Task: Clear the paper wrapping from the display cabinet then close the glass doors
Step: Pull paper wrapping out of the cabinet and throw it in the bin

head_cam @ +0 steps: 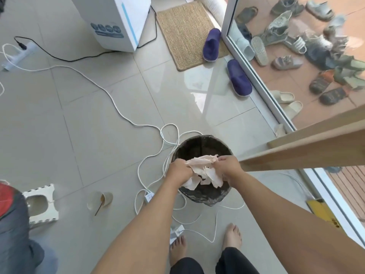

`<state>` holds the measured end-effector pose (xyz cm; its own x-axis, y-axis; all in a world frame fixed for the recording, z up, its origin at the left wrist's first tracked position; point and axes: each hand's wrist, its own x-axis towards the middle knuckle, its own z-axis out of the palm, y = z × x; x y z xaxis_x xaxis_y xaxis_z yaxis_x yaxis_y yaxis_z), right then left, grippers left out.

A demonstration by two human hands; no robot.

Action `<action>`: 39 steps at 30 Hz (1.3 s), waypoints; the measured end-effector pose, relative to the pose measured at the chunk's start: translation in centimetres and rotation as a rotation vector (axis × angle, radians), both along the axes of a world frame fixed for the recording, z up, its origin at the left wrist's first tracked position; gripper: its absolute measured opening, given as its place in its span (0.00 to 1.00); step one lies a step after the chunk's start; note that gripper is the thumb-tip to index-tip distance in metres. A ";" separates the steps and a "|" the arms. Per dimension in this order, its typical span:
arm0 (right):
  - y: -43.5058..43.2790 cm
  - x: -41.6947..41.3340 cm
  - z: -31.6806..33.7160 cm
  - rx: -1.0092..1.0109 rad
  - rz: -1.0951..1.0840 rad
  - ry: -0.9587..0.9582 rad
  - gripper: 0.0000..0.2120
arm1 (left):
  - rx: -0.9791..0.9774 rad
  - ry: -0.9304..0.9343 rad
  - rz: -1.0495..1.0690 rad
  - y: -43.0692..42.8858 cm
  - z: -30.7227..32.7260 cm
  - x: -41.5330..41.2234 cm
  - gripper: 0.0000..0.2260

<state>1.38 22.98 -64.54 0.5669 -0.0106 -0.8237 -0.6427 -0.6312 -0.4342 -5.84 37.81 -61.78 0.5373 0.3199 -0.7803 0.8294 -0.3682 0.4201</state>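
Both hands meet over a round waste bin [203, 196] lined with a dark plastic bag, and between them they hold the crumpled paper wrapping [205, 171] — a pale, pinkish-white wad with loose torn flaps hanging down into the bin's mouth. The left hand [178, 170] has its fingers curled tightly into the left end of the paper, and the right hand [227, 167] is likewise clenched around the right end, so both grips are closed on the same bundle. The paper sits right above the bin opening, its lower flaps dipping below the rim; whether they touch the liner cannot be told. The bin stands on a glossy tiled floor amid loops of white cable [110, 95], with a small white adapter [148, 195] just to its left. The person's bare feet [233, 234] are planted just short of the bin. A light wooden board [308, 149] juts in from the right, its near corner close beside the right wrist. Further left on the floor lie a tipped paper cup [106, 198] with a stir stick and a white folding stool [41, 204]. Farther off stand a white appliance [116, 20], a woven doormat [187, 34] and a pair of purple slippers [212, 44] — one on the mat's edge, one on the tile beside a glass sliding door [256, 80], beyond which many shoes are scattered
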 end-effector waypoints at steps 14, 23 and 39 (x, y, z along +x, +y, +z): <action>-1.3 1.8 -8.6 0.033 -0.199 0.111 0.14 | -0.148 0.062 0.261 -1.3 -9.3 0.7 0.10; -1.0 1.5 -5.7 0.032 0.161 0.017 0.26 | -0.129 0.056 0.075 -1.6 -7.0 1.2 0.26; 1.2 -1.5 24.8 -0.279 0.859 -0.498 0.25 | 0.367 -0.223 -0.460 1.5 21.4 -0.4 0.18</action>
<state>-0.09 24.21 -39.75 0.7497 0.4041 -0.5241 0.2852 -0.9119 -0.2952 -6.22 39.33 -40.34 0.8209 0.2432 -0.5168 0.4590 -0.8194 0.3435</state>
